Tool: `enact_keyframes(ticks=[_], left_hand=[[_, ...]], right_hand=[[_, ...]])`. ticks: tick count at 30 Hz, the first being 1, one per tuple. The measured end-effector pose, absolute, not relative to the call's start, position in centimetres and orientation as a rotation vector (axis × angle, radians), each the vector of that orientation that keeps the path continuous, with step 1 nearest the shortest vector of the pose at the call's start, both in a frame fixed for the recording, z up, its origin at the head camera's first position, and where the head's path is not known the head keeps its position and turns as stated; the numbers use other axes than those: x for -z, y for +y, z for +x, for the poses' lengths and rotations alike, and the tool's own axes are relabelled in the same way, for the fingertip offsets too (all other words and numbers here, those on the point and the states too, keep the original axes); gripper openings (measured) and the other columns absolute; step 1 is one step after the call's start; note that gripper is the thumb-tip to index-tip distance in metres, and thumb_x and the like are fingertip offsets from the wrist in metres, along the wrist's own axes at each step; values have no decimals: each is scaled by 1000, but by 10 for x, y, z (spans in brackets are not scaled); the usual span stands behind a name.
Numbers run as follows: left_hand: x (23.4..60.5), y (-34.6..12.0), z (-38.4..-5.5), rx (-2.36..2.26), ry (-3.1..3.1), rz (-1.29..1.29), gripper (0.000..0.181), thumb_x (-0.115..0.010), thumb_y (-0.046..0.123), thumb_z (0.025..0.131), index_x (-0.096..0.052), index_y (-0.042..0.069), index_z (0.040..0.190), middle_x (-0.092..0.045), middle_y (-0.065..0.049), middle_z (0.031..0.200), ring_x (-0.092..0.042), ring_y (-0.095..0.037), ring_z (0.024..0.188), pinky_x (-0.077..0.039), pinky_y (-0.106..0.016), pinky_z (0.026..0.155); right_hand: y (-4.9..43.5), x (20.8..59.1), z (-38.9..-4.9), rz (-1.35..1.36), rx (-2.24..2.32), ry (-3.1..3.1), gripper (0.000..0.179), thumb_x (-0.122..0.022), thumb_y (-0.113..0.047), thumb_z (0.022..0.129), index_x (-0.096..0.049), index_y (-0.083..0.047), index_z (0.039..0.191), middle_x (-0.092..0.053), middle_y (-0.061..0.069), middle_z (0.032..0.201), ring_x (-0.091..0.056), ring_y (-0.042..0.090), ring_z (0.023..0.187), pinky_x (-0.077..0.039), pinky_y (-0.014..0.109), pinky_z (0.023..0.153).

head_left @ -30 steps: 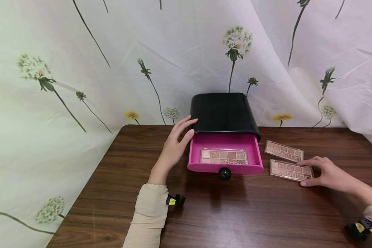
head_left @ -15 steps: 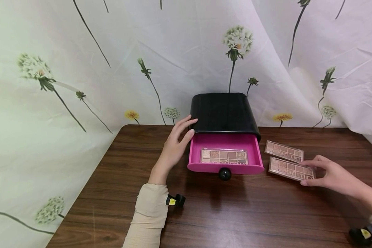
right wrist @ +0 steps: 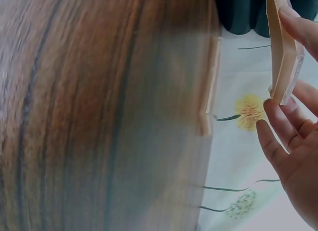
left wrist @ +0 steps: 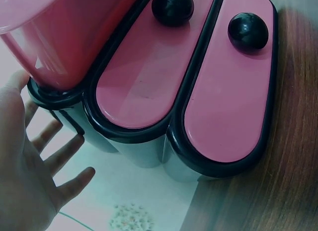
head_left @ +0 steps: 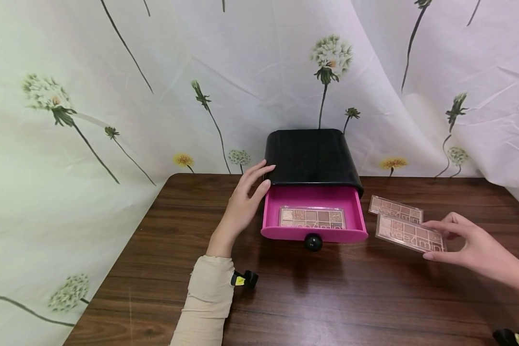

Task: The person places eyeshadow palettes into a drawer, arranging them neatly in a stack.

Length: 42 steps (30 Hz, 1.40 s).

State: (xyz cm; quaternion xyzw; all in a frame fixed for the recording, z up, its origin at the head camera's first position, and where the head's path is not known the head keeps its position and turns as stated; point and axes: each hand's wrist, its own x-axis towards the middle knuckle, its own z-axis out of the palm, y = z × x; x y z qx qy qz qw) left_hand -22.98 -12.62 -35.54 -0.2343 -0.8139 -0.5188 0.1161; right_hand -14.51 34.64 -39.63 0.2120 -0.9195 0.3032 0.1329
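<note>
A black cabinet (head_left: 313, 156) stands at the back of the table, its pink top drawer (head_left: 354, 206) pulled out. Inside that drawer lies an eyeshadow palette (head_left: 312, 217). My left hand (head_left: 242, 204) rests against the cabinet's left side with straight fingers, also seen in the left wrist view as a spread hand (left wrist: 30, 161). Off the table, my right hand (head_left: 471, 242) pinches a second eyeshadow palette (head_left: 411, 234) between thumb and fingers at its right end; in the right wrist view this palette (right wrist: 283, 52) shows edge-on. A third eyeshadow palette (head_left: 395, 210) lies behind it, partly covered.
Two lower pink drawers, a middle one (left wrist: 141, 87) and a bottom one (left wrist: 228, 102), are closed, each with a black round knob. The dark wood table (head_left: 328, 298) ends at a flower-printed cloth (head_left: 147, 86). A black knob (head_left: 313, 242) sticks out of the top drawer's front.
My right hand has lifted the front palette from the table and tilted it, with its near end drawn slightly right. The left hand, cabinet and open drawer have stayed put.
</note>
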Motion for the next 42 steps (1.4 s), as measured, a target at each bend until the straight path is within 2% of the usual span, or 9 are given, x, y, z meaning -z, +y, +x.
enact_keyframes(ticks=[8,15,26,32,42], left_hand=[[356,-127,-230,1509,-2391,-677,42,-47,46,103,-54,31,142,-33,15,155,-24,-9,144,-28,-54,112],[356,-127,-230,1508,-2393,-670,42,-48,45,103,-54,32,142,-33,16,154,-24,-9,144,-27,-55,112],[358,-127,-232,1521,-2375,-689,41,-48,44,103,-54,31,142,-33,14,155,-24,-10,145,-26,-56,112],[357,-127,-231,1521,-2379,-681,41,-49,44,103,-55,31,142,-34,14,154,-25,-9,144,-26,-56,112],[357,-126,-231,1517,-2389,-672,41,-48,45,103,-55,32,141,-33,16,154,-24,-9,144,-26,-56,112]], right_hand=[[336,382,-135,580,-913,-2628,59,-95,-10,61,-73,-17,115,-45,-9,88,-41,2,86,-27,16,73],[326,368,-127,615,-923,-2588,63,-95,-5,58,-72,-18,116,-47,-9,89,-43,2,88,-28,12,79],[314,350,-120,750,-874,-2516,74,-95,1,50,-71,-12,119,-46,-11,91,-43,2,88,-30,11,84],[309,344,-120,753,-869,-2469,78,-95,5,45,-72,-12,118,-48,-10,90,-44,3,87,-30,11,84],[299,333,-121,821,-839,-2432,81,-95,6,42,-71,-8,118,-49,-9,93,-45,3,89,-32,10,83]])
